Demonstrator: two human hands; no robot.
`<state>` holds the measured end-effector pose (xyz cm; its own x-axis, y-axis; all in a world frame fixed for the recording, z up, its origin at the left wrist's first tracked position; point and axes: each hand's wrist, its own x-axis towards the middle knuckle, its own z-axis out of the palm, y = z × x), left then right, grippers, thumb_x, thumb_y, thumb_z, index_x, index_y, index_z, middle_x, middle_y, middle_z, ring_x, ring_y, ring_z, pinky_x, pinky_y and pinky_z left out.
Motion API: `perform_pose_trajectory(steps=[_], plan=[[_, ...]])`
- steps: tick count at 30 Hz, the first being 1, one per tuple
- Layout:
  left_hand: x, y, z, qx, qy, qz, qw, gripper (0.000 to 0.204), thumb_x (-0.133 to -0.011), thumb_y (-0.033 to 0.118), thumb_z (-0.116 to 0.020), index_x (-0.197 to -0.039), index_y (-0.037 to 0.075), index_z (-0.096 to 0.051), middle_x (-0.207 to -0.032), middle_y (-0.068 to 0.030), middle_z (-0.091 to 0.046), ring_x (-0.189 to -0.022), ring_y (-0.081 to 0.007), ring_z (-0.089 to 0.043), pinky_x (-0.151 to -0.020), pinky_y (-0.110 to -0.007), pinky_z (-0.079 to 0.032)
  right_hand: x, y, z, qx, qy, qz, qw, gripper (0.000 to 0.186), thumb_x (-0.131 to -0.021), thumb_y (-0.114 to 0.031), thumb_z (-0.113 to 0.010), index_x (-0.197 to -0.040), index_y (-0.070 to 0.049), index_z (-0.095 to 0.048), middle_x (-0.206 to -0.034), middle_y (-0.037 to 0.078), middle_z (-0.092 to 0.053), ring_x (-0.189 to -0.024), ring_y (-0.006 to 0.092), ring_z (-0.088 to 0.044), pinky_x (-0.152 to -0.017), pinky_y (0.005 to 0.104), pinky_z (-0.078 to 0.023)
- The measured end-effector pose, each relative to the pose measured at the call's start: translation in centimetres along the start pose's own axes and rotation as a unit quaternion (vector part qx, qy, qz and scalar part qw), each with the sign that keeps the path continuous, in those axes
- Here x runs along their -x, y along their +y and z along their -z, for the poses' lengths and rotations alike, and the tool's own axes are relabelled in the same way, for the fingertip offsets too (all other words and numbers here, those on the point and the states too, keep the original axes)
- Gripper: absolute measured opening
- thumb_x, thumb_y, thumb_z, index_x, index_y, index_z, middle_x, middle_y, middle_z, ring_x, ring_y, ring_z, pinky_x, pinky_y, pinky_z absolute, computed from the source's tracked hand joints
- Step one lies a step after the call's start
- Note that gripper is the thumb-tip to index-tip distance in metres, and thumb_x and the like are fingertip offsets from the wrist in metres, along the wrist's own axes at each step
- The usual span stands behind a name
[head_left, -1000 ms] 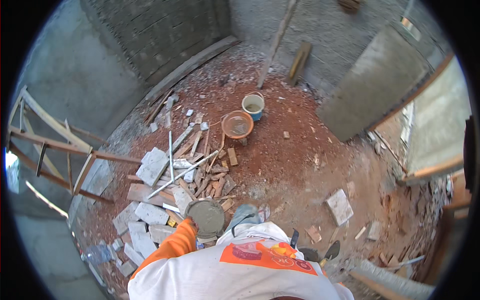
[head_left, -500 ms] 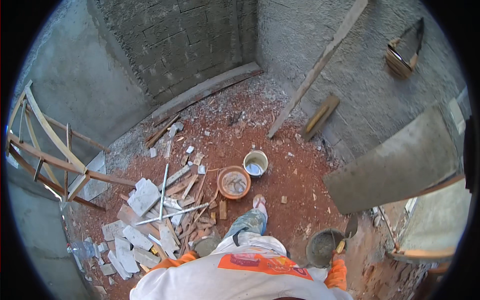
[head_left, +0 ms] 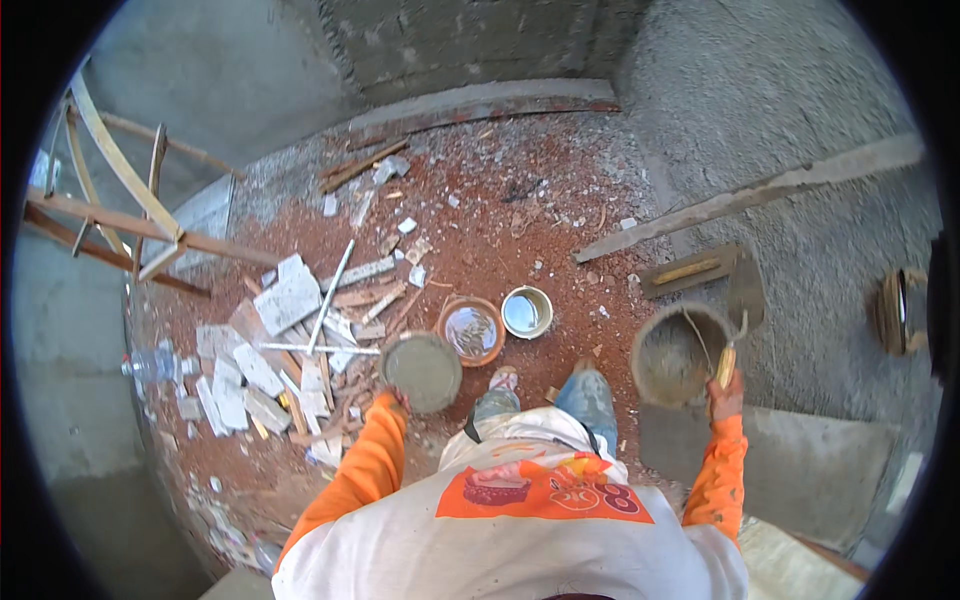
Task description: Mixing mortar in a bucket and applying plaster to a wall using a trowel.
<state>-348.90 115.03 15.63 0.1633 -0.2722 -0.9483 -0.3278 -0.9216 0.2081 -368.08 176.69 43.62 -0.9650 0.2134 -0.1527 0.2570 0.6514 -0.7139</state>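
Observation:
My left hand (head_left: 398, 403) is closed on a round grey bucket (head_left: 420, 372) full of wet mortar, left of my feet. My right hand (head_left: 726, 398) grips the wooden handle of a trowel (head_left: 746, 292) with a flat steel blade, along with the wire handle of a second grey bucket (head_left: 668, 355), which looks mostly empty and crusted inside. In front of me on the red soil stand an orange basin (head_left: 470, 330) and a white bucket (head_left: 527, 312), both with liquid in them.
Broken boards and white chunks (head_left: 285, 295) lie piled on the left by a plastic bottle (head_left: 152, 368) and a wooden frame (head_left: 175, 245). A long plank (head_left: 750, 190) and wooden float (head_left: 690, 270) are by the right rough wall, with a cement-coated board (head_left: 800, 450) lower right.
I have stepped forward toward the basin and white bucket, and my view has swung rightward. My right hand, first hidden, now shows with the trowel and second bucket.

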Motion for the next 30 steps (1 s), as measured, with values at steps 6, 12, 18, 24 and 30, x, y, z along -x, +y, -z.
perform_pose_trajectory(steps=[6, 12, 18, 24, 30], plan=[[4.7, 0.7, -8.9, 0.008, -0.006, 0.004, 1.0, 0.025, -0.078, 0.024, -0.047, -0.055, 0.019, -0.04, -0.044, 0.0041, -0.034, -0.043, -0.0152, -0.042, -0.038, -0.026, -0.032, -14.2, -8.5, -0.1, -0.032, -0.057, 0.077, 0.995, 0.028, -0.072, -0.015, -0.057, -0.093, 0.0, -0.048, -0.067, 0.004, -0.048, -0.058, 0.0146, -0.046, -0.053, 0.0286, -0.04], [4.9, -1.3, -15.9, 0.007, 0.079, 0.029, 0.996, 0.025, -0.078, 0.027, -0.048, -0.055, 0.019, -0.04, -0.043, 0.0039, -0.033, -0.043, -0.0159, -0.038, -0.039, -0.028, -0.033, -27.0, -13.4, -4.2, -0.203, -0.206, 0.057, 0.955, 0.034, -0.074, -0.014, -0.058, -0.103, 0.0, -0.046, -0.07, 0.004, -0.051, -0.061, 0.0117, -0.051, -0.056, 0.0258, -0.043], [10.5, -2.1, -19.7, 0.007, 0.155, 0.027, 0.988, 0.026, -0.081, 0.032, -0.05, -0.06, 0.019, -0.044, -0.052, 0.0033, -0.042, -0.045, -0.0176, -0.04, -0.042, -0.03, -0.035, -37.6, -17.3, -7.3, -0.109, -0.342, 0.092, 0.929, 0.034, -0.074, -0.016, -0.058, -0.101, 0.002, -0.046, -0.075, 0.007, -0.053, -0.065, 0.0162, -0.052, -0.059, 0.0291, -0.043], [14.5, -2.1, -23.5, 0.086, 0.126, 0.083, 0.985, 0.029, -0.082, 0.033, -0.049, -0.058, 0.018, -0.044, -0.045, 0.0031, -0.042, -0.042, -0.0185, -0.044, -0.041, -0.031, -0.037, -46.4, -18.2, -15.1, -0.161, -0.366, 0.006, 0.917, 0.022, -0.074, -0.012, -0.054, -0.089, 0.001, -0.047, -0.066, 0.007, -0.054, -0.06, 0.0148, -0.051, -0.057, 0.0295, -0.043], [17.3, 0.7, -30.2, 0.112, 0.117, 0.079, 0.984, 0.029, -0.082, 0.031, -0.05, -0.058, 0.016, -0.044, -0.045, 0.0021, -0.041, -0.044, -0.0197, -0.045, -0.039, -0.03, -0.035, -54.2, -17.6, -21.7, -0.018, -0.342, 0.108, 0.933, 0.026, -0.067, -0.023, -0.058, -0.077, 0.001, -0.052, -0.066, 0.01, -0.055, -0.059, 0.0211, -0.052, -0.059, 0.0317, -0.043]])
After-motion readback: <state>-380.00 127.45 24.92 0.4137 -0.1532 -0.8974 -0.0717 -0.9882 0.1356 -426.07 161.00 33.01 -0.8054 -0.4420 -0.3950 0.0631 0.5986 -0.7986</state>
